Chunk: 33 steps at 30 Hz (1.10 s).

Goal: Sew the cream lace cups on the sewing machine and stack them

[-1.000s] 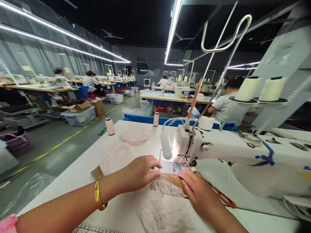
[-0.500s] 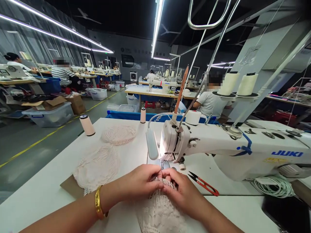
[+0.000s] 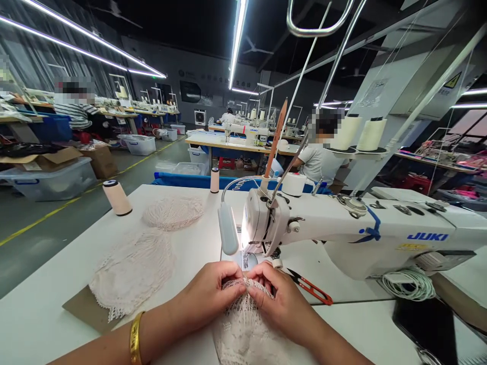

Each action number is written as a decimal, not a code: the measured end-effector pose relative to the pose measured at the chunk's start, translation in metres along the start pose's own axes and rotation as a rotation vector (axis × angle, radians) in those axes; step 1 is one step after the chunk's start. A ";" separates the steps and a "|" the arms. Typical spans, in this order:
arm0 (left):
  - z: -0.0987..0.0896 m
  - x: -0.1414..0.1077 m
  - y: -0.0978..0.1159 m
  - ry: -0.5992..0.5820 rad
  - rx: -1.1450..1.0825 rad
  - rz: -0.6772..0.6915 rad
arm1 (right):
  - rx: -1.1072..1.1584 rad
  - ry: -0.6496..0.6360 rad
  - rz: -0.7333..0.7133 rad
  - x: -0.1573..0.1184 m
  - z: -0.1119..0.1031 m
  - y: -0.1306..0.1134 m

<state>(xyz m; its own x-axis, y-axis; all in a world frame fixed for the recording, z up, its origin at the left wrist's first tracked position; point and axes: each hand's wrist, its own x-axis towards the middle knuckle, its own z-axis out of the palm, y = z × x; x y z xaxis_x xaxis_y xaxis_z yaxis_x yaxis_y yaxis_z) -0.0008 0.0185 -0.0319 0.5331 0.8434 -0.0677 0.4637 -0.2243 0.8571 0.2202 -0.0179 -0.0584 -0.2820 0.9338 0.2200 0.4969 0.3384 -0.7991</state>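
Observation:
Pale lace fabric (image 3: 247,329) hangs from both hands in front of the needle area of a white sewing machine (image 3: 315,218). My left hand (image 3: 216,291) pinches its upper edge between thumb and fingers; a gold bangle circles that wrist. Beside it, my right hand (image 3: 279,296) pinches the same edge, the two thumbs almost touching. The machine's presser foot (image 3: 249,260) is just beyond the fingertips. Red-handled thread snips (image 3: 312,289) lie right of my right hand. More lace pieces (image 3: 133,268) rest on the left of the table, partly over brown card.
Two pink thread spools (image 3: 117,197) stand at the table's far side. A lamp (image 3: 228,228) hangs left of the needle. A black phone-like object (image 3: 424,329) and coiled cable (image 3: 409,284) lie right. Other people sit at machines beyond.
The view has turned slightly right, so the surroundings appear farther left. The fingertips have drawn closer together along the lace edge, and the presser foot shows more clearly.

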 end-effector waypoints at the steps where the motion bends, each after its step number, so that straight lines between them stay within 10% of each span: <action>1: 0.001 0.000 0.000 0.002 0.007 0.007 | 0.000 0.004 -0.013 0.000 0.001 0.000; 33: 0.019 0.004 0.000 0.124 -0.186 0.019 | -0.160 0.172 -0.275 -0.002 0.005 -0.001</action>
<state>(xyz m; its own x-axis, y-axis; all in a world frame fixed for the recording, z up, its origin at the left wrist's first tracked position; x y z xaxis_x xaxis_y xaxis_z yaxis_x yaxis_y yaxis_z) 0.0150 0.0123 -0.0415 0.4436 0.8962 0.0027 0.3102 -0.1564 0.9377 0.2157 -0.0206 -0.0611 -0.2877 0.8069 0.5159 0.5477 0.5805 -0.6025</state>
